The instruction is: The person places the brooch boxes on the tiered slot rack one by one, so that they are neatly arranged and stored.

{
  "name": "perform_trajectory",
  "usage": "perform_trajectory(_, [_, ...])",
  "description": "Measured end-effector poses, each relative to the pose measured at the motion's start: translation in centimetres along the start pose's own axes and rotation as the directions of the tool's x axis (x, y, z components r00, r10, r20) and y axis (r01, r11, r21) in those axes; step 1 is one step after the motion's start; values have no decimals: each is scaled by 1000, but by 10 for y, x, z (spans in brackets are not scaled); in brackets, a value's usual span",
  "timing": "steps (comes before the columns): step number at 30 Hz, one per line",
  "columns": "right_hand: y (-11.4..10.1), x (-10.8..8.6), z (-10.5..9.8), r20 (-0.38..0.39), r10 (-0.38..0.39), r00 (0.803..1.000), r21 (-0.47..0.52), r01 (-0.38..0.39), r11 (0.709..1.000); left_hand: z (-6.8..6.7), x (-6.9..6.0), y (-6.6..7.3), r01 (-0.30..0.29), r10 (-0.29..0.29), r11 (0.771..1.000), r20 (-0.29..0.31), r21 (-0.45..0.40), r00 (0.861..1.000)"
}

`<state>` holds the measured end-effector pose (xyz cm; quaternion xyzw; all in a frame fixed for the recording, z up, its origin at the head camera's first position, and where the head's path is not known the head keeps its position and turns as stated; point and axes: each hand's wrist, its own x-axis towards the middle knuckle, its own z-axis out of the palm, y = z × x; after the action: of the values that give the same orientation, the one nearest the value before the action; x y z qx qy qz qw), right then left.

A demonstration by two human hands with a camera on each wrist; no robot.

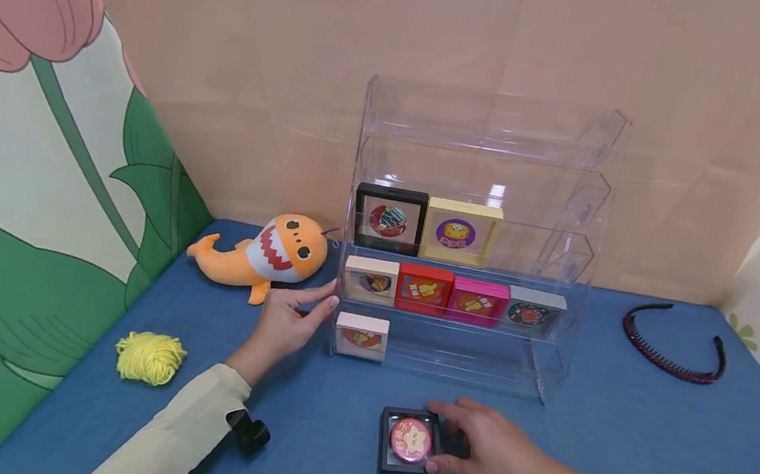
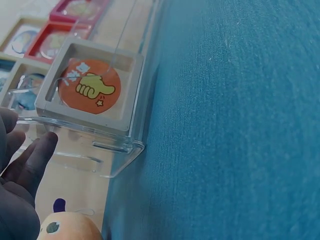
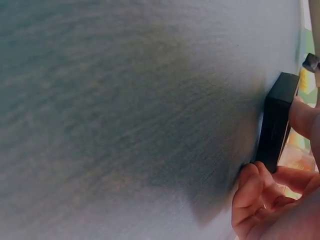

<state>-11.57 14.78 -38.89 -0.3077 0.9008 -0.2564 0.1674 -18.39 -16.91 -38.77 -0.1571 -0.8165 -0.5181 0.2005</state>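
A clear tiered display rack (image 1: pixel 449 366) stands on the blue table, holding several small framed badges. My left hand (image 1: pixel 293 322) touches the rack's left side with extended fingers, beside the white-framed badge (image 1: pixel 361 336) on the lowest tier. That badge shows a yellow thumbs-up on orange in the left wrist view. In front of the rack is a black square badge frame (image 1: pixel 385 442) with a round pink badge (image 1: pixel 411 440) inside. My right hand (image 1: pixel 492 448) holds this frame by its right side, thumb at the near corner and a finger at the far one.
An orange shark plush (image 1: pixel 302 247) lies left of the rack, near my left hand. Yellow yarn (image 1: pixel 150 358) sits farther left, and a dark headband (image 1: pixel 673 364) lies at the right. Higher tiers hold black (image 1: pixel 386 247) and cream (image 1: pixel 456 260) badge frames.
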Motion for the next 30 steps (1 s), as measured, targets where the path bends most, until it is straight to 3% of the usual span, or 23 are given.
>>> perform_trajectory(10, [3,0,3,-35,2,999,195,5,981,1,0,0,19,-19,999,5,-28,1000])
perform_trajectory(16, [6,-3,6,-124,-47,991,292,81,953,1,0,-2,19,-19,1000,4,-24,1000])
perform_trajectory(20, [8,-3,9,-215,-72,974,365,149,919,0,0,-2,13,-13,1000,7,-19,1000])
perform_trajectory(23, [10,-2,10,-331,-114,937,354,235,906,-1,0,-2,14,-14,1000,10,-13,1000])
perform_trajectory(27, [13,2,6,-489,-203,848,233,352,906,0,0,-2,17,-17,1000,13,-5,1000])
perform_trajectory(30, [14,6,-1,-566,-239,789,138,377,916,0,0,-1,17,-17,1000,14,0,1000])
